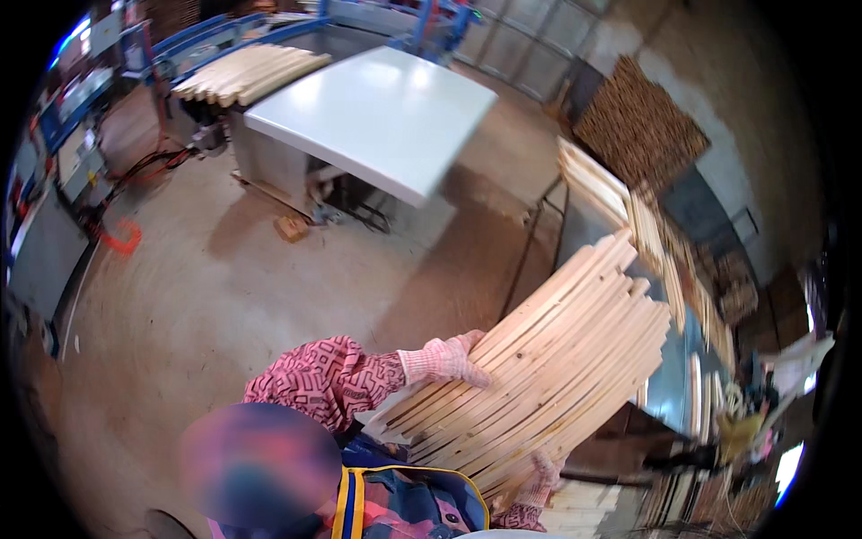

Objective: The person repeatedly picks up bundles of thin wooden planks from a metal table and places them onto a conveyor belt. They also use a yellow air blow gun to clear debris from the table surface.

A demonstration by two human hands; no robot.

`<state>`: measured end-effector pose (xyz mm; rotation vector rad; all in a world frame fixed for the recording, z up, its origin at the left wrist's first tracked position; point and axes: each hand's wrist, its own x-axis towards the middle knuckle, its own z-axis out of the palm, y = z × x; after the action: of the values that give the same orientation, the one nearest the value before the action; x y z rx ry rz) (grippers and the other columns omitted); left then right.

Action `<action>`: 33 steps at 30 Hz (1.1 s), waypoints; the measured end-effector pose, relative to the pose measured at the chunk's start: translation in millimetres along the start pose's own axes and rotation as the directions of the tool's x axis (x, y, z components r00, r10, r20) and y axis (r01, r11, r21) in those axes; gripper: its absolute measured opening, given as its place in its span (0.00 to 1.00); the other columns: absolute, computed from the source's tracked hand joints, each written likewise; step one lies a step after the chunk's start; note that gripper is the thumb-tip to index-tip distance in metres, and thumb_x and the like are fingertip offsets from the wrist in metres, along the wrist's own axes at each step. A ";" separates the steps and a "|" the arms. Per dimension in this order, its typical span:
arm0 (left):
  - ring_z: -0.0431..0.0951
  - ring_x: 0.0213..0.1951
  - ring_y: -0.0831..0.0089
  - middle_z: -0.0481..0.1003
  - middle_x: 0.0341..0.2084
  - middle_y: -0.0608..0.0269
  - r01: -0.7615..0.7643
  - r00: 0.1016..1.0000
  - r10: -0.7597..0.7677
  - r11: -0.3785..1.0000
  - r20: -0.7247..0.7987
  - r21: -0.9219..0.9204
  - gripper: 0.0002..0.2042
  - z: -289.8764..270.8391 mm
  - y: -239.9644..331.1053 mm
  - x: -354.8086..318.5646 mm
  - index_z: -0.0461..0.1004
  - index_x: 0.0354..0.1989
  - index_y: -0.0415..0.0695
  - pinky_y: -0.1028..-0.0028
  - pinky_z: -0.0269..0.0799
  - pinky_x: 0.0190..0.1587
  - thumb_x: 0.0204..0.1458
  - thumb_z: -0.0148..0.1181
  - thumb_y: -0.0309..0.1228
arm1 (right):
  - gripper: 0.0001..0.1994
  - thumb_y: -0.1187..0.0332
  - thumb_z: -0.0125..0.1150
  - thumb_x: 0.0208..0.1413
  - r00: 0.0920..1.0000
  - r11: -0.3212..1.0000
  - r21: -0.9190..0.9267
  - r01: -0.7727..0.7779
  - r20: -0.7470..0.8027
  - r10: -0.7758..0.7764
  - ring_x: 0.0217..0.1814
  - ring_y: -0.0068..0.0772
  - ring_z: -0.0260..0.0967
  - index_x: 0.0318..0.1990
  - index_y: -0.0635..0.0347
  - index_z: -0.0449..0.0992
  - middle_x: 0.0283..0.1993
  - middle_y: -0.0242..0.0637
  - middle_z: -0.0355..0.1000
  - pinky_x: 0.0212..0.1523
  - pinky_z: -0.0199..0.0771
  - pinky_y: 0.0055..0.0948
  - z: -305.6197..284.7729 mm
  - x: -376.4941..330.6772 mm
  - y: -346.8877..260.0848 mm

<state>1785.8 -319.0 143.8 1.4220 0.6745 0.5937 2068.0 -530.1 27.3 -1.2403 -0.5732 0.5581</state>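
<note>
A wide layer of pale wooden slats [548, 332] lies side by side across my front, with uneven ends at the far right. My left hand [449, 359], in a pinkish knit glove, grips the left edge of the layer with its thumb on top. Lower down, my right hand [539, 476], gloved alike, holds the near right edge; some of its fingers are hidden by the wood. Both arms wear pink patterned sleeves [323, 377]. The near ends of the slats rest close to my apron [422, 481].
A glossy white-topped table [377, 117] stands ahead, with more slats [251, 72] beside it. To the right, a dark bench [584, 225] carries loose slats [669, 260]; behind it is a brown stack of sticks [637, 121]. A wood block [291, 227] and orange hose [126, 238] lie on the floor.
</note>
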 end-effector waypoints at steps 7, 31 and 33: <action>0.73 0.46 0.71 0.74 0.46 0.60 -0.197 0.938 0.157 0.975 -0.308 -0.102 0.49 -2.1 33.3 8.0 0.54 0.65 0.43 0.73 0.72 0.47 0.32 0.78 0.39 | 0.35 0.69 0.59 0.47 0.868 0.999 0.031 -0.031 0.496 0.012 0.38 0.24 0.68 0.65 0.58 0.55 0.41 0.31 0.69 0.40 0.72 0.24 70.1 122.8 -78.2; 0.50 0.69 0.58 0.56 0.66 0.54 0.576 0.784 0.305 -0.034 -0.540 0.817 0.34 -397.4 250.6 56.4 0.59 0.65 0.46 0.60 0.42 0.69 0.58 0.37 0.59 | 0.27 0.50 0.38 0.66 0.801 0.841 -0.199 -0.503 0.260 0.540 0.48 0.40 0.73 0.58 0.67 0.65 0.46 0.45 0.75 0.54 0.74 0.35 277.0 245.6 -129.8; 0.53 0.66 0.57 0.60 0.63 0.52 0.567 0.776 0.339 -0.003 -0.532 0.824 0.33 -461.0 225.1 34.5 0.61 0.63 0.46 0.58 0.42 0.67 0.56 0.42 0.58 | 0.29 0.45 0.37 0.65 0.766 0.784 -0.158 -0.600 0.169 0.620 0.48 0.39 0.72 0.60 0.61 0.64 0.46 0.46 0.73 0.50 0.76 0.36 287.3 243.7 -130.5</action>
<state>1478.6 36.1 353.4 2.5199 2.1590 0.3289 2063.6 -194.4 242.3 -1.4715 -0.3585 1.2438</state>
